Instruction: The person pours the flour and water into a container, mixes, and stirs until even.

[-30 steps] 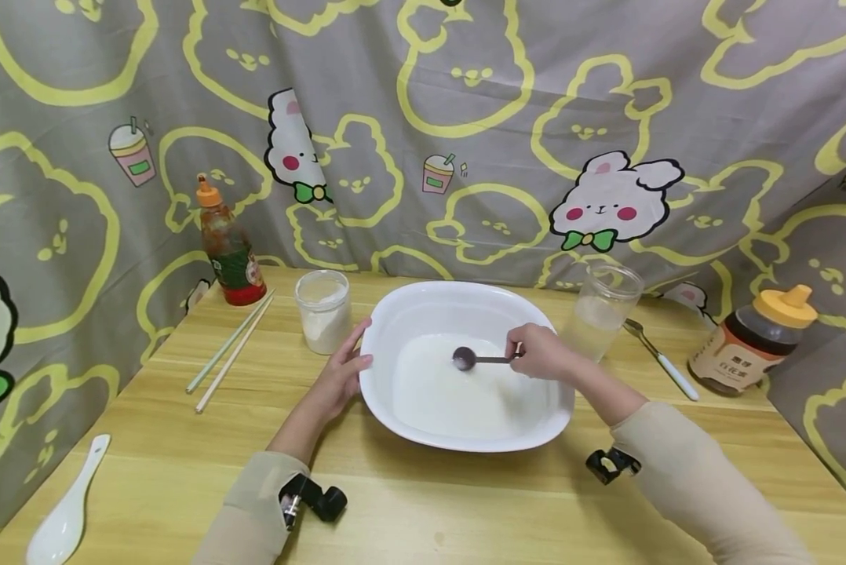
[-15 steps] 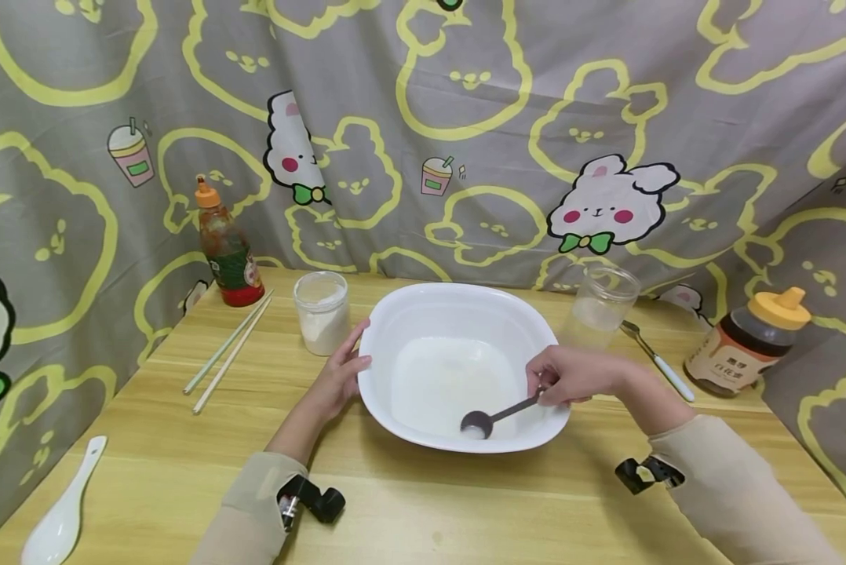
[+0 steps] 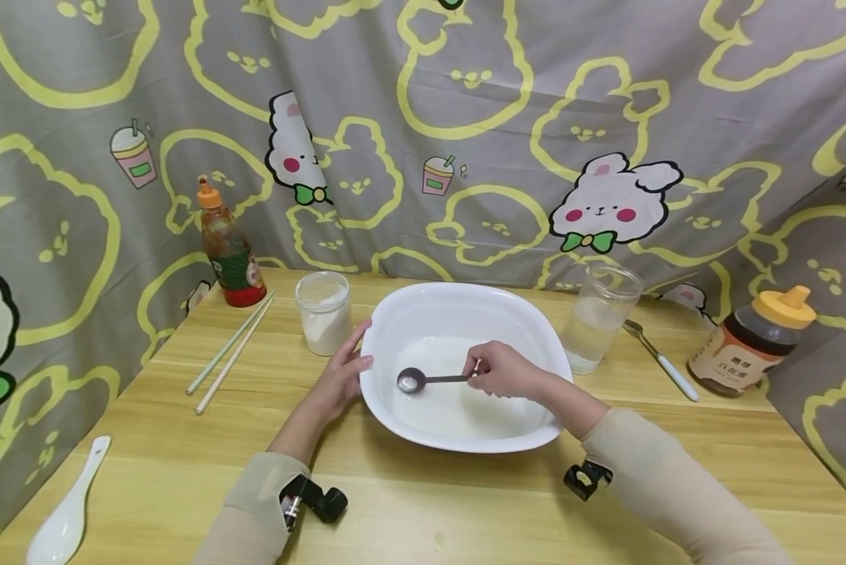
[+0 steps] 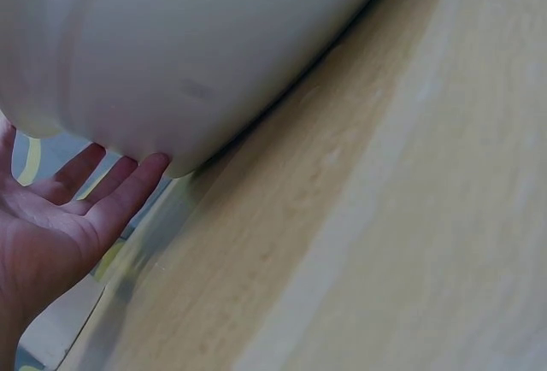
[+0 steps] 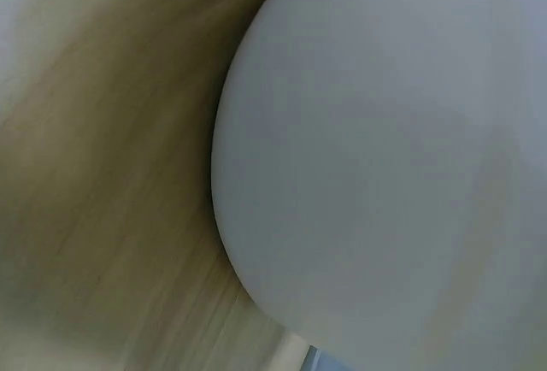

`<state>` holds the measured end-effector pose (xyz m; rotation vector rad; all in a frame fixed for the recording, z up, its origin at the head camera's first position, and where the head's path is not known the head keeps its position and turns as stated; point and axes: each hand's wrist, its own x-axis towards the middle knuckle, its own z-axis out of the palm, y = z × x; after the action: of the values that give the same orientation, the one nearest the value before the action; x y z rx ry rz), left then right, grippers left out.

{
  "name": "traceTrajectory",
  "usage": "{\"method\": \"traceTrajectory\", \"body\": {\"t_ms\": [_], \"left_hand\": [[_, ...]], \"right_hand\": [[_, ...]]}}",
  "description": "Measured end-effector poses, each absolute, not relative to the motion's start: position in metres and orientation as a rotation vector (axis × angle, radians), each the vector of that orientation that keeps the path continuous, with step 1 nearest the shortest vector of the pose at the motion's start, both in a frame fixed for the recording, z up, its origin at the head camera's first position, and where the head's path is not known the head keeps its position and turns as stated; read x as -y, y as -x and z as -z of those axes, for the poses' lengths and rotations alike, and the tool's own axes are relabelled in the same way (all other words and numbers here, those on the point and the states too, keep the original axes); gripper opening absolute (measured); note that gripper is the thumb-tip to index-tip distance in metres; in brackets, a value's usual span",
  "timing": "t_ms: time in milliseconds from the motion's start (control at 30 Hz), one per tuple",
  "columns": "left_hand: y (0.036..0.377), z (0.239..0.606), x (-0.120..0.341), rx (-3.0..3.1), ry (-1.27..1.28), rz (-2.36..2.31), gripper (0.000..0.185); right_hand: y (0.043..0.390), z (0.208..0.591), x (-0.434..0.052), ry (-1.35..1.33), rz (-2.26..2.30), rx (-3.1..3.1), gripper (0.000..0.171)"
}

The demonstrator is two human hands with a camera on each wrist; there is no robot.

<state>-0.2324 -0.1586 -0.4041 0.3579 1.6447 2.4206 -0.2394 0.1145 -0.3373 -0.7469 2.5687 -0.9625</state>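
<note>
A white basin point(image 3: 465, 306) sits on the wooden table with a pale, whitish layer over its bottom. My right hand point(image 3: 508, 370) pinches the handle of a dark measuring spoon point(image 3: 412, 380). The round bowl of that spoon is low inside the basin, at its left side, with something pale in it. Against the basin's left rim rests my left hand point(image 3: 340, 377). In the left wrist view its fairly straight fingers point(image 4: 128, 196) touch the basin's outer wall point(image 4: 197, 55). The right wrist view holds only the basin's outside point(image 5: 367, 174) and table; the right hand is hidden there.
Left of the basin stand a jar of white powder point(image 3: 324, 318) and a red sauce bottle point(image 3: 231, 255), near chopsticks point(image 3: 232, 357). A white spoon point(image 3: 70, 506) lies front left. At right are a glass of water point(image 3: 596, 322), a blue-handled utensil point(image 3: 666, 365) and a honey bottle point(image 3: 748, 345).
The measuring spoon went from the basin's middle toward its near right, then swung left to the left side, the right hand moving with it. The left hand stays at the rim.
</note>
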Motion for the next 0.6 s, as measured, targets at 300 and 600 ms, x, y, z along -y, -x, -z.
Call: {"method": "traceTrajectory", "body": {"t_ms": [300,600], "left_hand": [[0.232,0.404,0.157,-1.646,-0.341,-2.413,0.067],[0.232,0.404,0.157,-1.651,-0.331,-2.415,0.066]], "right_hand": [[0.254,0.336,-0.135,0.726,0.725,-2.989,0.011],[0.254,0.311,-0.180,0.710,0.519,-2.965,0.010]]}}
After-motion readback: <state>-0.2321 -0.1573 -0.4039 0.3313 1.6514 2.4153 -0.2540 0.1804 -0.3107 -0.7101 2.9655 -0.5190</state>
